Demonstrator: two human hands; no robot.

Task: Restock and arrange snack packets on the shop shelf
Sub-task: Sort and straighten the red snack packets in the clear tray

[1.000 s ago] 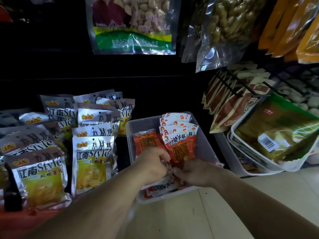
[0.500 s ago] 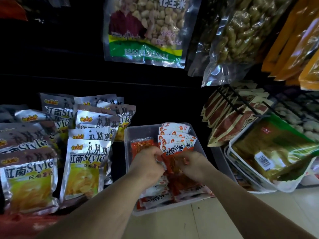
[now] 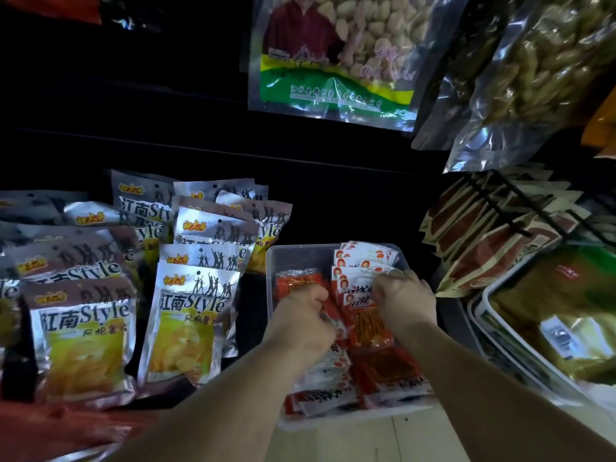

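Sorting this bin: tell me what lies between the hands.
Head view: red-and-white snack packets, between left hand and right hand, inside the clear bin.

A small shop is shown. Identical silver chip packets (image 3: 191, 315) are stacked upright in rows, a clear tub (image 3: 300, 258) is filled with red snack packets (image 3: 370, 328), brown packets (image 3: 483, 248) are filed in a wire rack (image 3: 500, 208), and big bags of nuts (image 3: 333, 61) are hung above.

Translucent plastic bin (image 3: 300, 258), glossy red snack packets (image 3: 370, 325), shiny silver foil chip bags (image 3: 190, 315)
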